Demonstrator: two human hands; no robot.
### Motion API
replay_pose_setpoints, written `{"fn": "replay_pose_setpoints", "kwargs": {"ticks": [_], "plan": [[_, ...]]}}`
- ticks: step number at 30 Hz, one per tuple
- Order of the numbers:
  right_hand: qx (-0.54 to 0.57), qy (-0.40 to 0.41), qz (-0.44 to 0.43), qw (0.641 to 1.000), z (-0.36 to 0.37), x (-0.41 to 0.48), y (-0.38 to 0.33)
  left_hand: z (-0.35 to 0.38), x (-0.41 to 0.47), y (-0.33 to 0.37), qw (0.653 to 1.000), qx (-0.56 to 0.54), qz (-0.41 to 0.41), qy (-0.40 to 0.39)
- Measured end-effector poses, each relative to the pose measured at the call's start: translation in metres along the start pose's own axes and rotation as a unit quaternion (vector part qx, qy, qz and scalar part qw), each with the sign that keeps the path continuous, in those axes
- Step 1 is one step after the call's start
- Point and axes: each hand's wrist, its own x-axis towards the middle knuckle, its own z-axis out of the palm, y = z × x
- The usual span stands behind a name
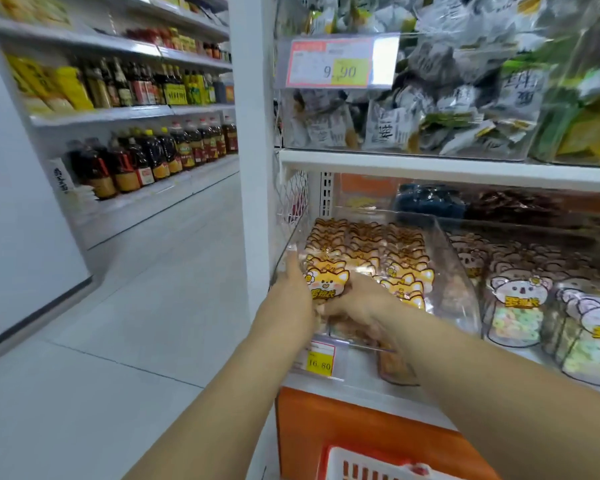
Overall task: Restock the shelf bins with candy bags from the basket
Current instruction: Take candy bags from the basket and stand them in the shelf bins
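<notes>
Head view of a shop shelf, my two bare arms reaching forward. Both hands meet at the front of a clear bin point(445, 247) packed with rows of orange cat-shaped candy bags. My left hand point(290, 296) stands upright, its fingers point(293, 268) straight and together, flat against the left edge of the front bag point(326, 280). My right hand point(359, 303) comes in from the other side, low against the same bag. Its fingers look bent towards the bag's bottom edge, but blur and the bag hide them, so I cannot tell if they clamp it. The front bag sits between my two hands, upright, at the bin's front edge, with more cat bags just beyond my fingertips. The basket point(357, 462) is well below my wrists, only its red and white rim showing.

Risks, as I judge them: the bin looks nearly full, so pushing the front bag in could buckle the rows behind or tip it over the front wall. Pressing low could also knock the price tag point(321, 360) just under my right wrist. The koala bags point(518, 299) right of my fingers belong to another bin.
</notes>
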Motion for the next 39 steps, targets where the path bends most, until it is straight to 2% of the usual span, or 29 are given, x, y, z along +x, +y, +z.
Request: {"fn": "replay_pose_setpoints", "kwargs": {"ticks": [3,7,8,9,13,15,18,21,24,28,31,34,35,39], "plan": [[-0.060,0.036,-0.032,0.997,0.002,0.009,0.007,0.000,0.000,-0.004,0.999,-0.026,0.030,0.007],[-0.154,0.076,-0.037,0.984,0.005,0.005,0.004,-0.012,-0.016,0.007,0.983,0.147,0.079,0.078],[-0.172,0.083,-0.038,0.981,0.005,0.005,0.003,-0.015,-0.019,0.010,0.977,0.182,0.082,0.075],[-0.198,0.092,-0.045,0.975,0.005,0.004,0.002,-0.015,-0.021,0.012,0.973,0.213,0.075,0.046],[-0.260,0.105,-0.060,0.958,0.006,-0.002,-0.005,-0.009,-0.013,0.023,0.939,0.311,0.009,-0.149],[-0.270,0.111,-0.060,0.955,0.006,-0.004,-0.005,-0.008,-0.002,0.033,0.909,0.357,0.029,-0.214],[-0.271,0.104,-0.054,0.956,0.004,-0.004,-0.004,-0.006,0.019,0.035,0.878,0.391,0.061,-0.269],[-0.288,0.071,-0.047,0.954,-0.001,-0.004,-0.004,0.001,0.031,0.023,0.878,0.385,0.045,-0.283],[-0.297,0.043,-0.071,0.951,-0.007,-0.010,-0.003,0.006,0.036,0.013,0.893,0.354,0.045,-0.275],[-0.355,0.072,-0.109,0.926,-0.022,-0.016,-0.001,0.010,0.042,0.005,0.895,0.350,0.043,-0.271],[-0.448,0.101,-0.133,0.878,-0.035,-0.015,0.001,0.009,0.045,0.004,0.894,0.352,0.042,-0.272],[-0.565,0.170,-0.149,0.794,-0.047,-0.012,-0.005,0.012,0.049,0.006,0.902,0.336,0.047,-0.266],[-0.581,0.181,-0.137,0.782,-0.050,-0.010,-0.008,0.014,0.049,0.008,0.904,0.334,0.050,-0.263],[-0.559,0.143,-0.078,0.813,-0.057,0.004,-0.019,0.025,0.048,0.010,0.914,0.308,0.040,-0.260]]}}
